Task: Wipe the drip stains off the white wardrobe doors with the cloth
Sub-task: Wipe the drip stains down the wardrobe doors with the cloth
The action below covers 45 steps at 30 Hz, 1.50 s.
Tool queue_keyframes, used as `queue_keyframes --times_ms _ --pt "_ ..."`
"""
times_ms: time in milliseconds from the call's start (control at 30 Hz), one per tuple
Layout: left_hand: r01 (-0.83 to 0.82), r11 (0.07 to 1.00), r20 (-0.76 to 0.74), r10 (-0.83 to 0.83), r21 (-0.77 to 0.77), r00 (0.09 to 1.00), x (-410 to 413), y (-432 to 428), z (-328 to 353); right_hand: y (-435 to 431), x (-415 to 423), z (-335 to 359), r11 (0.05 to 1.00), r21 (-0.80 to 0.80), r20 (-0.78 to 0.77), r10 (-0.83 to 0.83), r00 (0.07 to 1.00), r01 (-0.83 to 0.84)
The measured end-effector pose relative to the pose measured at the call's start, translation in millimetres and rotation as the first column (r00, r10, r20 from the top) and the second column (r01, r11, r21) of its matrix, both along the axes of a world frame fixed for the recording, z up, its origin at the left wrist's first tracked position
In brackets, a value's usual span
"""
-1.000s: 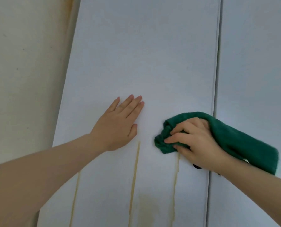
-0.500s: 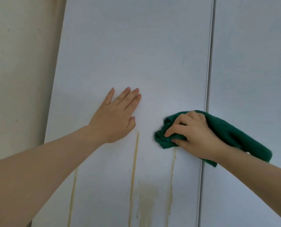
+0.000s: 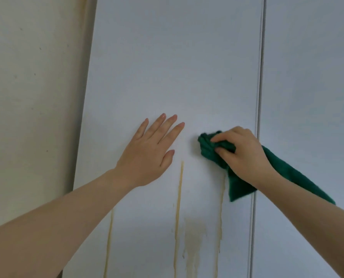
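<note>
Left hand (image 3: 147, 155): palm lay flat on the left door (image 3: 167, 67), fingers straight and slightly spread, pointing up and to the right; it grasped nothing.
Left thumb: the tip sat just above and left of the top of the centre streak (image 3: 178, 197), not touching it.
Right hand (image 3: 245, 157): fingers curled round a bunched wad of the green cloth (image 3: 239, 187), thumb and forefinger pinching the wad and pressing it against the left door.
Cloth position: on the left door near its right edge, beside the seam (image 3: 258, 97) – wad to the left of the knuckles, a flap hanging below the palm, and a tail running under the wrist and across the seam over the right door (image 3: 311, 77).
Hands relative: at about the same height, apart, with bare door between them.
Centre streak: yellowish-brown, thin, running straight down out of view at the bottom edge.
Right streak (image 3: 220, 217): paler and uneven; its upper end emerged from under the cloth's lower flap.
Left streak (image 3: 109, 241): seen from behind the left forearm downward; upper end hidden by the arm.
Smear (image 3: 193, 237): a broad faint tan patch between the centre and right streaks, low on the door.
Door above the hands: white, no marks seen.
Right door: no streaks in the part visible.
Wall (image 3: 33, 77): beige, left of the left door – a few small dark specks, brownish discolouration along the top corner.
</note>
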State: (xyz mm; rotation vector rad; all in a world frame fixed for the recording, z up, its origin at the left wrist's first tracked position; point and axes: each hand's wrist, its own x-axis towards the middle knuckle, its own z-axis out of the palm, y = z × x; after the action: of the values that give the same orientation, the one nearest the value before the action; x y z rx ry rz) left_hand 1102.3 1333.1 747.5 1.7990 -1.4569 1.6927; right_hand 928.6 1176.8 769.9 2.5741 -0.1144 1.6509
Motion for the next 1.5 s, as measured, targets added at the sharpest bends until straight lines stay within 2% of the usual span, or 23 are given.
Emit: queue_keyframes --times_ms 67,133,233,300,367,433,500,533,567,633,667,867,900,967,1033,1100,1167,1267,1333,1433,1467,1500 --pt "0.140 0.990 -0.098 -0.142 -0.021 0.985 -11 1 0 22 2 9 0.988 0.128 0.078 0.082 0.994 -0.092" --pt "0.323 0.945 -0.203 -0.327 -0.055 0.923 -24 1 1 47 4 16 0.963 0.167 0.125 0.193 0.973 -0.213" --pt "0.570 0.799 -0.317 -0.601 -0.194 0.734 -42 7 7 82 11 23 0.852 0.280 0.190 0.402 0.896 -0.442" --pt "0.652 0.696 -0.349 -0.717 -0.301 0.603 -49 17 13 101 18 29 0.668 0.414 0.241 0.575 0.782 -0.618" --pt "0.661 0.669 -0.353 -0.743 -0.340 0.569 -51 30 17 116 26 32 0.419 0.552 0.306 0.703 0.642 -0.721" --pt "0.617 0.702 -0.332 -0.712 -0.356 0.619 -47 47 17 127 36 31 0.223 0.648 0.333 0.777 0.534 -0.728" --pt "0.494 0.764 -0.253 -0.619 -0.416 0.744 -38 66 13 136 47 27 0.104 0.696 0.319 0.842 0.436 -0.710" --pt "0.430 0.765 -0.234 -0.583 -0.479 0.778 -30 75 10 140 52 25 0.117 0.710 0.279 0.858 0.430 -0.694" --pt "0.371 0.744 -0.251 -0.576 -0.556 0.778 -24 82 7 140 57 23 0.209 0.704 0.213 0.850 0.482 -0.679" --pt "0.247 0.689 -0.326 -0.587 -0.681 0.741 -10 93 2 139 68 18 0.494 0.616 0.068 0.743 0.666 -0.614" --pt "0.202 0.672 -0.342 -0.583 -0.712 0.737 -5 94 1 136 72 15 0.604 0.554 0.034 0.672 0.740 -0.574" --pt "0.040 0.625 -0.343 -0.480 -0.780 0.808 10 81 15 103 66 -3 0.920 0.255 -0.086 0.327 0.941 -0.297" --pt "0.028 0.631 -0.336 -0.449 -0.775 0.828 12 75 17 98 65 -4 0.945 0.210 -0.080 0.271 0.959 -0.250" --pt "0.019 0.713 -0.351 -0.367 -0.701 0.861 21 62 14 90 67 -4 0.969 0.159 -0.042 0.199 0.979 -0.190" --pt "-0.073 0.852 -0.372 -0.148 -0.518 0.916 34 45 -5 86 71 -6 0.984 0.102 -0.027 0.146 0.989 -0.143" --pt "-0.219 0.931 -0.326 0.118 -0.292 0.938 43 34 -35 84 78 -12 0.991 0.040 -0.022 0.127 0.992 -0.126" --pt "-0.284 0.949 -0.236 0.248 -0.135 0.940 46 35 -62 83 86 -21 0.992 -0.020 -0.007 0.128 0.992 -0.128" --pt "-0.324 0.946 -0.088 0.323 0.009 0.942 54 47 -81 82 95 -34 0.990 -0.051 -0.011 0.134 0.991 -0.135" --pt "-0.386 0.920 -0.110 0.378 -0.065 0.919 61 54 -62 80 96 -36 0.987 -0.103 0.024 0.124 0.992 -0.121" --pt "-0.464 0.838 -0.404 0.333 -0.288 0.852 64 51 -9 74 96 -32 0.978 -0.180 0.119 0.129 0.984 -0.106" --pt "-0.465 0.824 -0.469 0.287 -0.324 0.835 63 47 0 72 96 -32 0.976 -0.187 0.136 0.139 0.981 -0.113" --pt "-0.451 0.819 -0.463 0.265 -0.355 0.846 62 43 -2 69 95 -32 0.976 -0.183 0.147 0.147 0.978 -0.119"
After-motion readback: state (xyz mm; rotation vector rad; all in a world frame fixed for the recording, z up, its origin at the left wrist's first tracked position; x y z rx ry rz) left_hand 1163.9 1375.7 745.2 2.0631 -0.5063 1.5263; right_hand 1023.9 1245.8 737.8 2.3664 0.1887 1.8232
